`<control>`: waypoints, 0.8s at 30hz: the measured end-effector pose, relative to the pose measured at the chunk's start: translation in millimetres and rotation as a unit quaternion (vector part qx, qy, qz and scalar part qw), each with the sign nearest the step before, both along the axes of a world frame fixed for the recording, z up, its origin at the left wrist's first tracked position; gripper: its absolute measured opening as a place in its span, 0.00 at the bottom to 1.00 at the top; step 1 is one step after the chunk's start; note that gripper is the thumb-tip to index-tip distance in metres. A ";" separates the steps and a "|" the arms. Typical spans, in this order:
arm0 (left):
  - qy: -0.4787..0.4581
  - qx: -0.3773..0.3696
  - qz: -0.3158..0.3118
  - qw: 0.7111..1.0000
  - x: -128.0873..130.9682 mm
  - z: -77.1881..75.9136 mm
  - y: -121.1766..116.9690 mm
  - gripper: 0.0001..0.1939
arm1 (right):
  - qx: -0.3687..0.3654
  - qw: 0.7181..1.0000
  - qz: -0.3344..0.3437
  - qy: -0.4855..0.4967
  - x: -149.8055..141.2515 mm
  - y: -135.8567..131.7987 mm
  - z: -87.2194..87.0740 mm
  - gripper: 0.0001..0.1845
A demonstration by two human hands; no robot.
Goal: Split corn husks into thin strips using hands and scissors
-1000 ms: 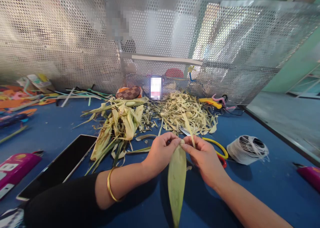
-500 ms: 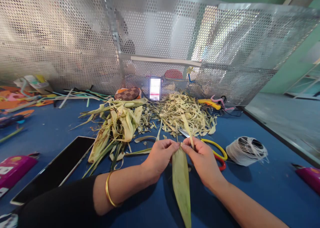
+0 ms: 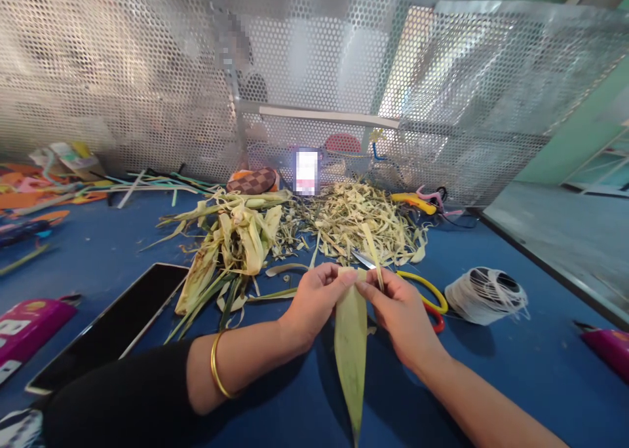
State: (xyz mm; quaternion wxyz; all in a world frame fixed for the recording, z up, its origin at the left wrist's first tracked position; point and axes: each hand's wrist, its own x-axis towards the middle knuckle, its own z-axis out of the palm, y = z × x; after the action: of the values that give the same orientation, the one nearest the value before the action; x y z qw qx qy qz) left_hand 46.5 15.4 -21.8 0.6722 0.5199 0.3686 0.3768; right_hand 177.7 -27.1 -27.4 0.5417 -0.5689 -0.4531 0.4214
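Observation:
Between my two hands hangs a long pale-green corn husk, its wide end up and its pointed tip toward me. My left hand pinches the top edge with thumb and fingers. Close beside it, my right hand pinches the same edge on the right. A narrow husk strip also sticks up from between my right fingers. Just behind the right hand lie scissors with yellow and red handles, their blade tip pointing at the scrap pile and partly hidden by the hand.
Husk scraps are heaped at the back, with whole husks left of them. A dark-screened tablet lies at left. White string stands right on the blue table. A perforated metal screen closes the back.
The husk's lower part has swung slightly left and its tip has risen into view. More of its top edge shows between my hands, which still pinch it.

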 end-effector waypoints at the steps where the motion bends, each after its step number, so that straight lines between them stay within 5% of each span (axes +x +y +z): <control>1: -0.014 -0.016 -0.004 1.000 0.6 -0.3 -1.3 0.21 | 0.004 1.000 -0.004 -0.003 0.1 0.0 -0.8 0.17; 10: -0.021 -0.054 -0.011 0.998 3.3 -3.8 -1.8 0.18 | 0.073 0.991 -0.033 -0.105 0.3 0.8 -0.6 0.12; 17: 0.053 0.051 0.036 0.997 0.6 -2.8 1.5 0.18 | 0.005 0.999 0.021 -0.034 -1.7 -0.4 -1.7 0.15; 24: 0.006 0.006 0.003 1.000 3.4 -5.4 -3.5 0.20 | 0.023 0.998 -0.006 -0.065 -1.4 2.0 -5.6 0.17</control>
State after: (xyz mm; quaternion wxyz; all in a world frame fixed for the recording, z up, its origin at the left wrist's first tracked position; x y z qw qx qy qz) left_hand 49.9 11.8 -27.3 0.6654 0.5250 0.3718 0.3785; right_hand 176.4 -25.1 -33.0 0.5262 -0.5853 -0.4938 0.3698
